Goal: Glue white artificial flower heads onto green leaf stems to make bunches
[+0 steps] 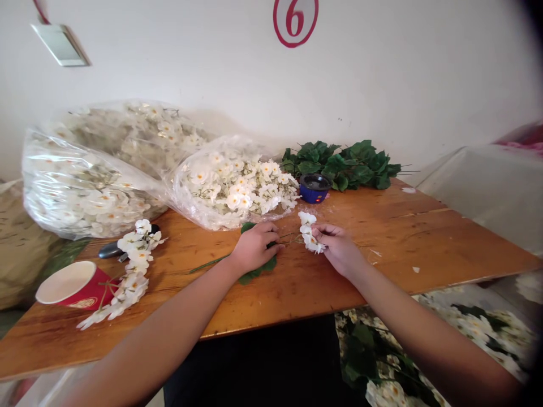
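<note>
My left hand (257, 247) is closed on a green leaf stem (207, 264) low over the wooden table, with leaves (250, 277) showing around and below the fingers. Just to the right, my right hand (335, 243) pinches a small sprig of white flowers (311, 233). Thin stems run between the two hands. Behind them stands a small blue pot (314, 187) with a dark top and a red light. A longer spray of white flowers (134, 277) leans on a red paper cup (78, 285) at the left.
Plastic bags of white flowers (233, 186) fill the back left of the table (382, 226). A pile of green leaves (352, 161) lies against the wall. A dark-handled tool (109, 250) is near the cup. More flowers (390, 350) are below the front edge.
</note>
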Tool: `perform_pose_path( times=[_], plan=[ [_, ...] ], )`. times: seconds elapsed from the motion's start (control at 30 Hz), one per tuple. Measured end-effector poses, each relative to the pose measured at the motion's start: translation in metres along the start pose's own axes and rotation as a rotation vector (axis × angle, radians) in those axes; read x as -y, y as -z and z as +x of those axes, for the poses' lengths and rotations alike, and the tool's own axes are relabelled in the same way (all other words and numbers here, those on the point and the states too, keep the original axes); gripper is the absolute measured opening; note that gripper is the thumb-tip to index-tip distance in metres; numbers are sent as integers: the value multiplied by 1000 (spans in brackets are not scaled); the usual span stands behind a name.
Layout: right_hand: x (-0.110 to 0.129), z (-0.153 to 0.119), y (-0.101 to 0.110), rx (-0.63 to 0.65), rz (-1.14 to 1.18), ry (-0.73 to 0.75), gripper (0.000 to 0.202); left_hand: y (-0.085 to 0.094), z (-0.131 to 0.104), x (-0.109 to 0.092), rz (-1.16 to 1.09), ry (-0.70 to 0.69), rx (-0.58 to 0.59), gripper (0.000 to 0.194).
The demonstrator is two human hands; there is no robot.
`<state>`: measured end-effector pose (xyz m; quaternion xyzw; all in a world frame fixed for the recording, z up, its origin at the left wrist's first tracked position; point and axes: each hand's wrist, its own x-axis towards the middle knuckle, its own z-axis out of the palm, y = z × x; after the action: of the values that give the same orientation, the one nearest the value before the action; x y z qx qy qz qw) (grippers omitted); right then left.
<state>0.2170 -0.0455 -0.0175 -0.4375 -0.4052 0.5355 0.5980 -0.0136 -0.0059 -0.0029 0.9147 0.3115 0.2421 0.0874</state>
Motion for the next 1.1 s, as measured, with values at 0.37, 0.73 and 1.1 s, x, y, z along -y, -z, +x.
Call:
perform_pose_path(
  times=[0.37, 0.73, 1.1],
  plan=[
    [2, 0, -1, -27, 51, -38, 26, -1, -1, 2, -72, -45, -56, 16],
    [-1, 2, -2, -23, 62, -43, 24, -4, -1, 5, -73, -59, -76, 16],
    [-3, 3, -4, -47, 82, -42, 24, -2, 1, 3, -147, -46, -88, 16]
  ],
)
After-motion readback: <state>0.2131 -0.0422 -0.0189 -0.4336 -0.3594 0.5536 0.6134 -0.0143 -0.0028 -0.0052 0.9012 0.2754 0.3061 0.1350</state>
